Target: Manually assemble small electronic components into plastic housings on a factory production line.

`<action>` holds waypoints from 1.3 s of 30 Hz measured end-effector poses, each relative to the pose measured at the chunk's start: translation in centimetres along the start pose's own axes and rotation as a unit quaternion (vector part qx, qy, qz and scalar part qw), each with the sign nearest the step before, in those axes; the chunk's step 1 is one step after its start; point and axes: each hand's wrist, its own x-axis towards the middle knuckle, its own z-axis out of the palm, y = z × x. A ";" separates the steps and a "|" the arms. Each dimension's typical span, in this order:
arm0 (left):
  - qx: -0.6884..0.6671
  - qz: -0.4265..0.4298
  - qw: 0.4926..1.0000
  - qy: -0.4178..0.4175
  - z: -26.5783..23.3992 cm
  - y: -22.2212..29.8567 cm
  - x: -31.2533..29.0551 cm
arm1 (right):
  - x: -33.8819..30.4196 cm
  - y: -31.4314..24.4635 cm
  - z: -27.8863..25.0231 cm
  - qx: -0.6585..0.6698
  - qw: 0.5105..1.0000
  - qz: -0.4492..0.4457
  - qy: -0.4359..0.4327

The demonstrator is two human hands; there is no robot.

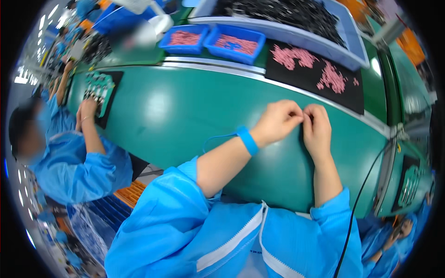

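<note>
Small pink pieces lie in loose heaps on a flat black rectangular mat, which sits beyond the hands, its near edge along a straight silver metal rail. Over the smooth green work surface, the person's bare left hand and bare right hand come together, fingers curled and narrow, their tips meeting or nearly so (whether anything is pinched between them, I cannot tell). Around the left wrist goes a bright blue band with a thin blue cord. Left of the mat stand two shallow blue plastic bins side by side, both filled with similar pink bits; the right-hand one also has a few blue bits on top. Behind them and the mat is a large pale-blue plastic tub heaped with black parts. At the far left, a co-worker in a blue smock has a hand at a group of green boards.
</note>
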 end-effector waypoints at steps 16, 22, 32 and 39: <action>0.005 -0.023 0.999 -0.036 -0.4 0.5 0.3 | 0.1 0.4 0.0 0.017 0.999 0.037 -0.018; 0.022 0.014 1.000 -0.003 -0.5 0.9 -1.1 | -0.6 -0.9 0.2 -0.001 0.999 0.032 -0.011; 0.058 0.066 0.996 0.017 -0.1 2.0 -4.8 | -4.3 -2.5 -0.6 0.033 0.999 0.019 -0.028; 0.002 0.097 0.992 0.081 1.1 3.1 -7.7 | -6.9 -3.0 -2.1 0.072 0.995 0.050 -0.039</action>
